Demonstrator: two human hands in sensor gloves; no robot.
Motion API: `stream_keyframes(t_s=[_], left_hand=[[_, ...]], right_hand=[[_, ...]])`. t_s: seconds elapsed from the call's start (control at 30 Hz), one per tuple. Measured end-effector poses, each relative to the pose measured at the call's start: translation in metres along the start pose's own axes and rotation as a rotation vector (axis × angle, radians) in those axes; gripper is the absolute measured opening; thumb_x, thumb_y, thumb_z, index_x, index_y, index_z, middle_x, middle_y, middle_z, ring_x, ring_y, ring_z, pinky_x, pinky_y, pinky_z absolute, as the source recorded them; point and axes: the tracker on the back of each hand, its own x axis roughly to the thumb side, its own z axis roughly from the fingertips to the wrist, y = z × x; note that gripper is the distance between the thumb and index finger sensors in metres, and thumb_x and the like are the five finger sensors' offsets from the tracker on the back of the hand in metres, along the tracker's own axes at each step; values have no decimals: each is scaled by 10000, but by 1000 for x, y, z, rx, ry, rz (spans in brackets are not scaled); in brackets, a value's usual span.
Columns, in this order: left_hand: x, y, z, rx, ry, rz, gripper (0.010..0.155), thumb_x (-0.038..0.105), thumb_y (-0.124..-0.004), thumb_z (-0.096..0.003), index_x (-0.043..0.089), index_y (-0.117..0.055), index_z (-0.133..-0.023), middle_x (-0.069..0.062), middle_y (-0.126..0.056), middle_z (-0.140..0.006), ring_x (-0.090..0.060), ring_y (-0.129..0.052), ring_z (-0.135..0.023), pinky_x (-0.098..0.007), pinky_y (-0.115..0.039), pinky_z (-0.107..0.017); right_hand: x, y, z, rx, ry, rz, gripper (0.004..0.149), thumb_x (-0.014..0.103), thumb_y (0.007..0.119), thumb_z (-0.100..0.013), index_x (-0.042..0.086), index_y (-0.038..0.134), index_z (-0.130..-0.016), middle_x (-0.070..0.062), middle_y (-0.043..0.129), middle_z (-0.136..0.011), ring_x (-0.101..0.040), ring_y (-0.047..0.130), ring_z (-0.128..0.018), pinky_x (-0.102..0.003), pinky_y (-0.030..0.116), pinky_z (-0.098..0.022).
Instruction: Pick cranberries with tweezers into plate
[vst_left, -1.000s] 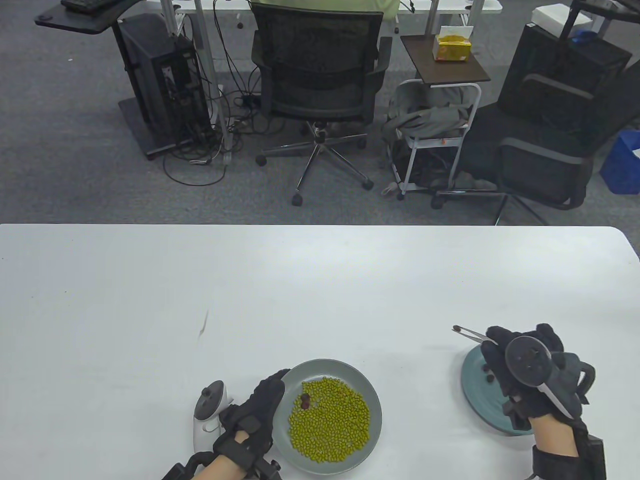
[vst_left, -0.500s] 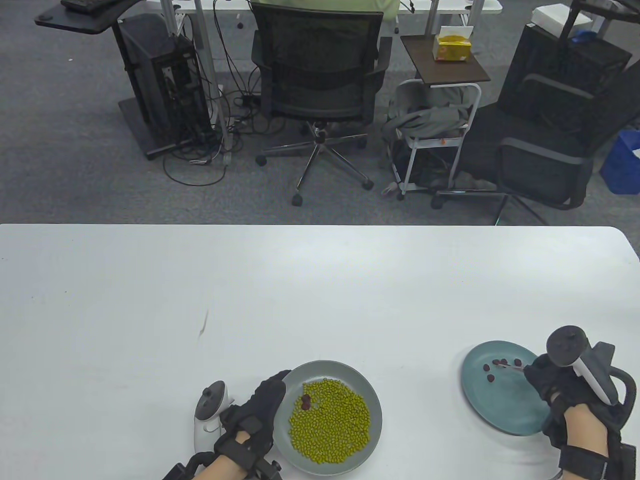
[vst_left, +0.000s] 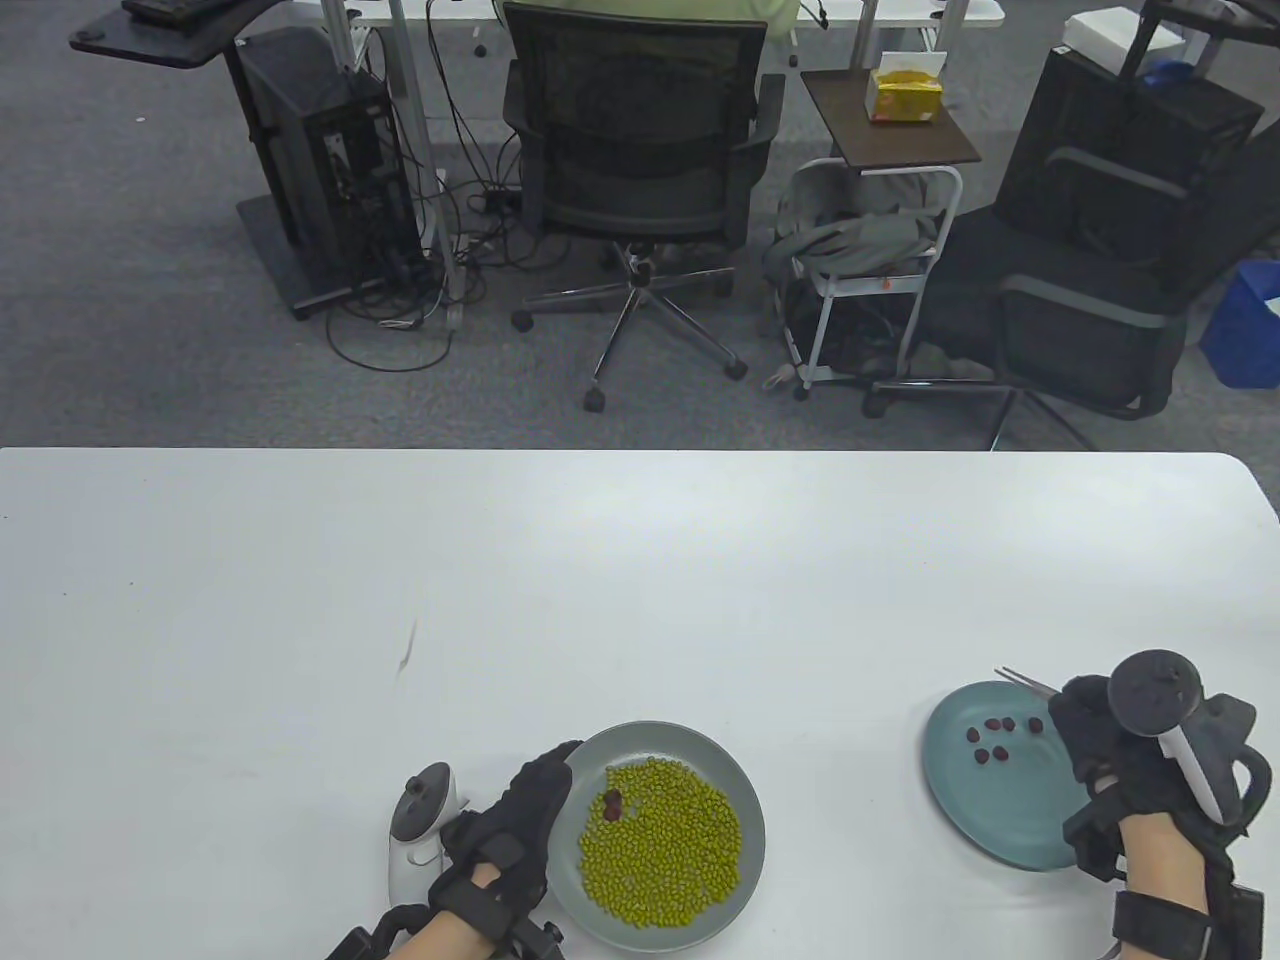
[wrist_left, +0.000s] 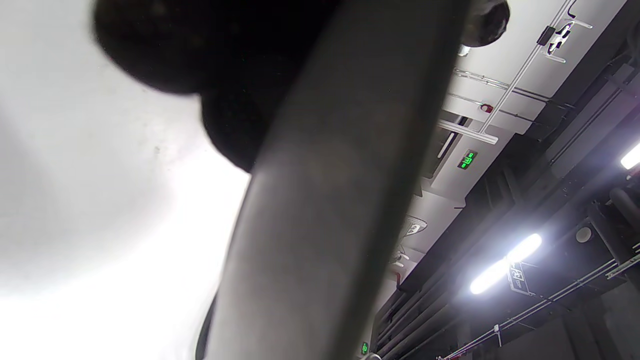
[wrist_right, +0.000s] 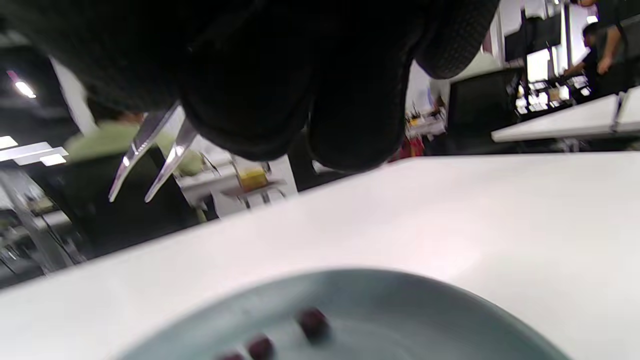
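Note:
A grey plate (vst_left: 745, 800) near the front edge holds green beans (vst_left: 660, 845) and two dark cranberries (vst_left: 611, 802). My left hand (vst_left: 535, 790) grips its left rim; in the left wrist view the rim (wrist_left: 325, 200) fills the frame. A teal plate (vst_left: 1010, 810) at the right holds several cranberries (vst_left: 1000, 724). My right hand (vst_left: 1078, 712) holds metal tweezers (vst_left: 1022, 682) over the plate's far edge. Their tips are apart and empty, as the right wrist view (wrist_right: 150, 160) shows above the teal plate (wrist_right: 400, 300) and its cranberries (wrist_right: 312, 321).
The white table (vst_left: 600, 580) stretches far and left of both plates. A small dark mark (vst_left: 405, 655) lies on it at the left. An office chair (vst_left: 640, 160) and a cart (vst_left: 870, 260) stand on the floor beyond the far edge.
My right hand brought the tweezers with a cranberry down into the teal plate, left the cranberry there, and lifted the empty tweezers to the plate's far edge. The left hand has not moved.

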Motion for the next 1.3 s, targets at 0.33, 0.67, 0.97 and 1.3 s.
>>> stream_keyframes(t_s=[0.33, 0.67, 0.97, 1.3], left_hand=[[-2, 0, -4, 16, 13, 10, 604, 525, -596, -528, 220, -428, -1021, -59, -735, -904, -274, -1047, -394, -321, -909, -210], [-3, -3, -6, 8, 20, 1, 603, 526, -594, -529, 222, -426, -1021, -57, -734, -904, -271, -1047, -397, -319, -909, -213], [-5, -7, -7, -4, 26, -8, 604, 526, -595, -528, 222, -427, -1021, -59, -733, -906, -275, -1046, -396, -321, -909, -211], [-5, -6, -6, -3, 25, -18, 604, 526, -595, -528, 219, -427, -1021, -61, -732, -905, -277, -1045, -395, -322, -908, -211]], right_hand=[[118, 16, 69, -195, -475, -7, 482, 554, 750, -344, 333, 822, -766, 193, 927, -523, -113, 923, -650, -478, 509, -761], [202, 36, 159, -163, -920, -10, 479, 552, 739, -342, 350, 808, -771, 199, 916, -534, -103, 909, -659, -472, 494, -767], [216, 49, 181, -123, -1047, -2, 479, 561, 743, -337, 350, 820, -760, 198, 922, -522, -109, 908, -659, -475, 478, -772], [217, 52, 184, -128, -1066, 3, 463, 542, 760, -334, 321, 851, -731, 179, 930, -488, -106, 916, -626, -475, 480, -771]])
